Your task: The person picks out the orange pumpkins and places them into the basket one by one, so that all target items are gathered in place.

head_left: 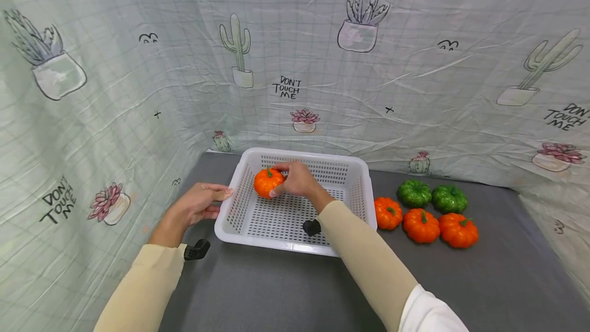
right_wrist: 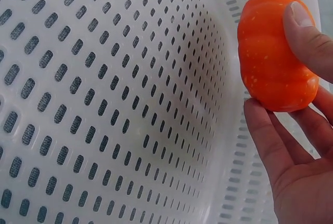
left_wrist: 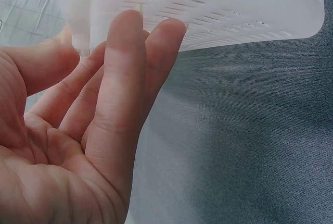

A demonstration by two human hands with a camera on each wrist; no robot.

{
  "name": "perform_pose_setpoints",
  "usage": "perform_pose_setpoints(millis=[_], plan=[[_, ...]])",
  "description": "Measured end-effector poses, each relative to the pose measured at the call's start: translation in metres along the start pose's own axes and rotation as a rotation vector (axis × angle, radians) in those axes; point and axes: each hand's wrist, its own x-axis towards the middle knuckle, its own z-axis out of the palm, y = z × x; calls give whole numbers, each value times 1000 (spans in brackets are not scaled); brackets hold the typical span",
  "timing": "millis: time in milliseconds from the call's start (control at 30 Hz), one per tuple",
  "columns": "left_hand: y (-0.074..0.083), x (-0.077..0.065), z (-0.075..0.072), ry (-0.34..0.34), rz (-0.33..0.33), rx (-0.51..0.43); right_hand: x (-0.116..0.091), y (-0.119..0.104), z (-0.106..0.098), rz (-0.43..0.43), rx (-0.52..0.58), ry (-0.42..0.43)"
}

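Note:
A small orange pumpkin (head_left: 266,183) with a green stem is inside the white plastic basket (head_left: 295,246), near its left end. My right hand (head_left: 299,181) pinches this pumpkin between thumb and fingers. In the right wrist view the thumb lies on one side of the pumpkin (right_wrist: 270,57) and the fingertips on the other. At the basket's left rim is my left hand (head_left: 197,204), holding the edge with thumb above and fingers below. The left wrist view shows the fingers of the left hand (left_wrist: 99,114) against the slotted wall of the basket (left_wrist: 250,5).
Right of the basket, on the dark grey table (head_left: 276,291), sit several more pumpkins: orange ones (head_left: 421,226) in front and two green ones (head_left: 414,193) behind. A printed cloth (head_left: 322,91) hangs behind and along the left side.

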Motion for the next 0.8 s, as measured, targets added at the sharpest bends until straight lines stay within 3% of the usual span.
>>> perform_pose_setpoints(millis=[800], plan=[[3,0,3,13,-10,4,2,7,1,-23,-52,-20]])
